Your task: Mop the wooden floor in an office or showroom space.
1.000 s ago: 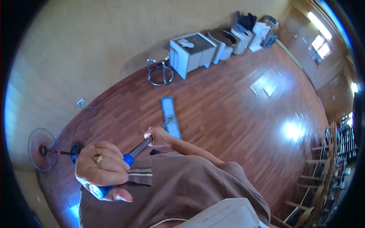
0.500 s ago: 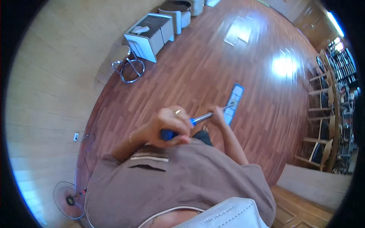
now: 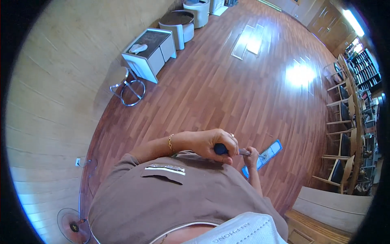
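My left hand, a ring on one finger, is wrapped round the dark blue grip at the top end of a flat mop. Further down the metal pole, my right hand is closed round it. The mop's long, narrow blue head lies slantwise on the wood floor, just beyond my right hand. My right hand and forearm cover part of that head.
Along the left wall stand a chrome-legged stool, a white cabinet with a dark top and rounded tub-like seats. Wooden chairs line a cluttered counter at right. A fan and a wooden piece of furniture are near me.
Both hands have shifted to the right, the right one also closer to me. The mop head has come nearer and further right, and now slants more. The furniture appears lower and further left in view.
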`<state>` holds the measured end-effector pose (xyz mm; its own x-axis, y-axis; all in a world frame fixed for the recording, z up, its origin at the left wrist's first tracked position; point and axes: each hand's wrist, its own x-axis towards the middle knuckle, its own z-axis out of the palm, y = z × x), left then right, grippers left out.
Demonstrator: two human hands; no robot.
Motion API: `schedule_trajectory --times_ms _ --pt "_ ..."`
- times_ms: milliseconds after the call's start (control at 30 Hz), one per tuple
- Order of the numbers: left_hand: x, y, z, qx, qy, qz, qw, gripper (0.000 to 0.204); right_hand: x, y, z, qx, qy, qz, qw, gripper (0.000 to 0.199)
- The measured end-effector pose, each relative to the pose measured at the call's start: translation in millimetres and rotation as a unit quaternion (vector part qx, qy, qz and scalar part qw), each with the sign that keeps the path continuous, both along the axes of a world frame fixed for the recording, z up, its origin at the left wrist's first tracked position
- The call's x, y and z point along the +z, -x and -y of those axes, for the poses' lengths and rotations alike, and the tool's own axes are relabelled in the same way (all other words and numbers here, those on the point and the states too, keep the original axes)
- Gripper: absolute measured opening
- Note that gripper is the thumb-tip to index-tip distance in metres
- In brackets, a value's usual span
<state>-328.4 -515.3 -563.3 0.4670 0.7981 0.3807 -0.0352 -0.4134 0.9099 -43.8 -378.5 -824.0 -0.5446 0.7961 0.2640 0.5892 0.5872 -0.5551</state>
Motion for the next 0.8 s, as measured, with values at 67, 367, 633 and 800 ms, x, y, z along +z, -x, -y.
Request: schedule_trajectory --times_ms 67,367,633,800 --pt "11 1 -30 -0.004 -0.015 -0.026 1.0 0.017 8 7 -32 0.008 0.02 -0.023 1.0 0.028" --pt "62 36 -101 0.107 -0.064 -0.157 0.98 0.015 44 128 -171 0.177 0.066 -0.078 0.979 0.022" --pt "55 59 -105 0.345 -0.026 -0.198 0.917 0.014 19 290 -235 0.396 0.073 -0.056 0.913 0.009" --pt "75 76 -94 0.431 -0.068 -0.241 0.867 0.016 -21 390 -196 0.426 0.452 -0.21 0.755 0.018"
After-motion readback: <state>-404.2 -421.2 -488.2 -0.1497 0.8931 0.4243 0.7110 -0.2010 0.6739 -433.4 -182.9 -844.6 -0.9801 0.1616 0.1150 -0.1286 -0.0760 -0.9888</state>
